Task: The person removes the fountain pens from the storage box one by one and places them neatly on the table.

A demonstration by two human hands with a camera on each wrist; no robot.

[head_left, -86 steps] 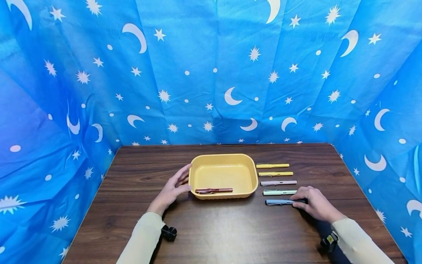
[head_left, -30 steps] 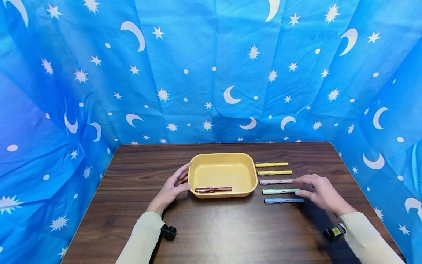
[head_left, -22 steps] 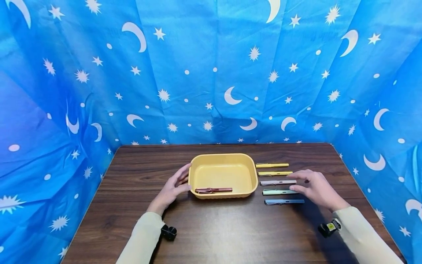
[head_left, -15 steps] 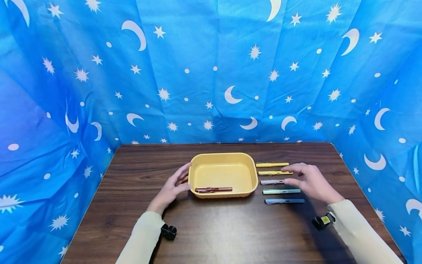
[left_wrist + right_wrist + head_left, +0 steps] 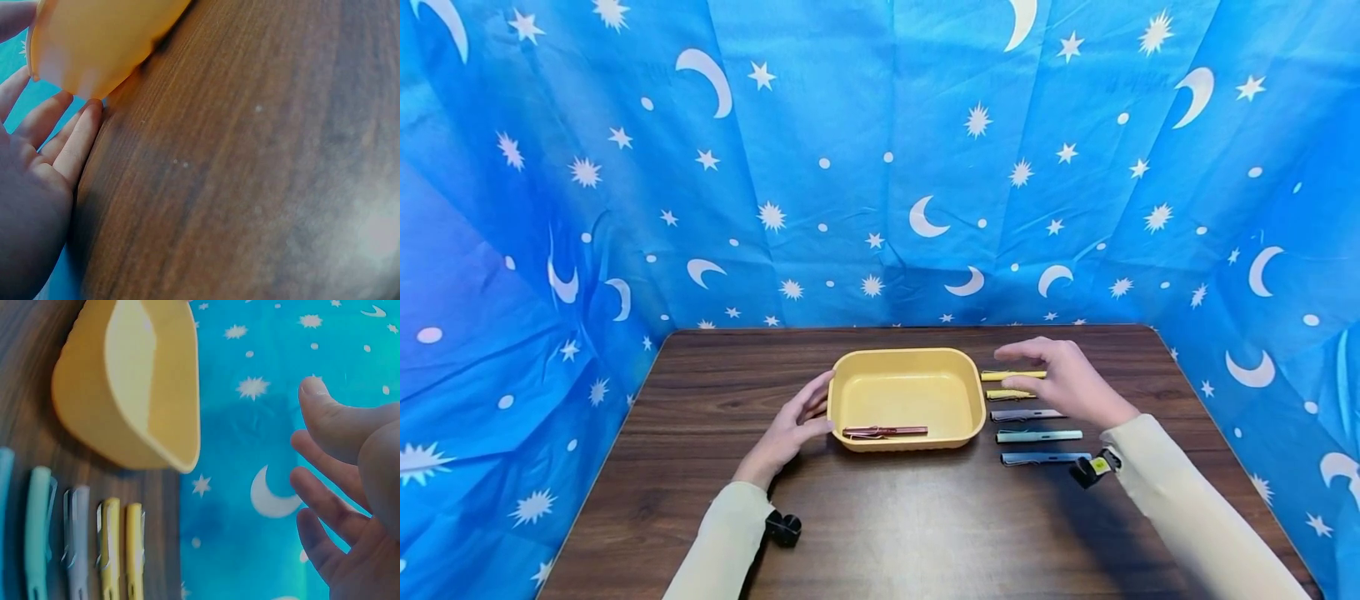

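A yellow tray (image 5: 910,396) stands on the table with a dark red pen (image 5: 886,432) lying along its near side. My left hand (image 5: 786,433) touches the tray's left wall with extended fingers; in the left wrist view the fingertips meet that wall. To the tray's right lie a far yellow pen (image 5: 1011,377), a second yellow pen (image 5: 1007,394), a greyish-pink pen (image 5: 1022,415), a mint pen (image 5: 1040,436) and a blue pen (image 5: 1037,458). My right hand (image 5: 1063,379) hovers over the yellow pens, covering their right ends. Its thumb and fingers are spread and hold nothing.
The wood-grain table (image 5: 895,533) ends at a back edge against a blue curtain (image 5: 850,208) with moons and stars. More curtain hangs at both sides. Each wrist carries a small black camera, such as the right wrist camera (image 5: 1093,468).
From the blue pen, my right hand has moved away from me across the row to above the yellow pens. The blue pen lies released. My left hand and the tray have stayed put.
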